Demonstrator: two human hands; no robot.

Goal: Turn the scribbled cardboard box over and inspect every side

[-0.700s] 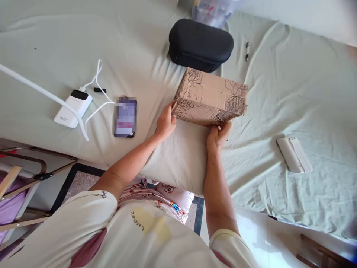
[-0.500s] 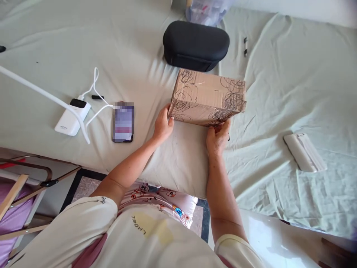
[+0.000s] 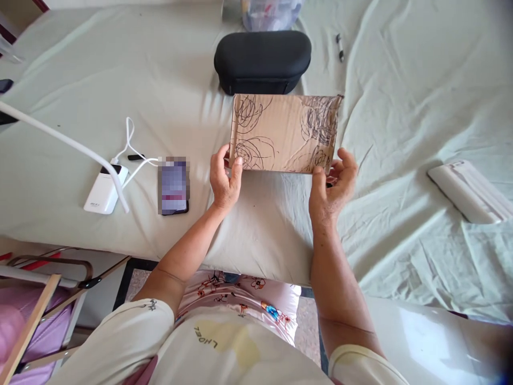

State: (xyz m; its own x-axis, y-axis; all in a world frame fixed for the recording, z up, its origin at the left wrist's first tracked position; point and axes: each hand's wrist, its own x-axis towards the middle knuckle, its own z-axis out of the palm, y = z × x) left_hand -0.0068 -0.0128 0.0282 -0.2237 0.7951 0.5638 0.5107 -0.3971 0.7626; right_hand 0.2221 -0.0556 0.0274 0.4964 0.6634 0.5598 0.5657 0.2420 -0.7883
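Between my hands is a brown cardboard box (image 3: 286, 133) with black scribbled swirls at its corners, one broad face turned toward me. My left hand (image 3: 225, 179) grips its lower left corner, thumb on the front face and fingers behind the edge. At the lower right corner, my right hand (image 3: 332, 187) has its thumb against the box's bottom edge and its fingers curled to the side, partly behind it. A small dark thing shows by the right fingers, too little of it to name. Just beyond the box lies a black zip case (image 3: 262, 59).
A green sheet covers the surface. On the left lie a white power bank (image 3: 105, 192), its cable, a phone (image 3: 173, 187) and a white rod. A clear tub (image 3: 271, 13) and a pen (image 3: 340, 48) are at the back. Another white device (image 3: 471, 190) lies right.
The box has been tilted so that one broad face now shows instead of two. My right hand has shifted outward, its fingers more spread. The camera view has turned slightly.
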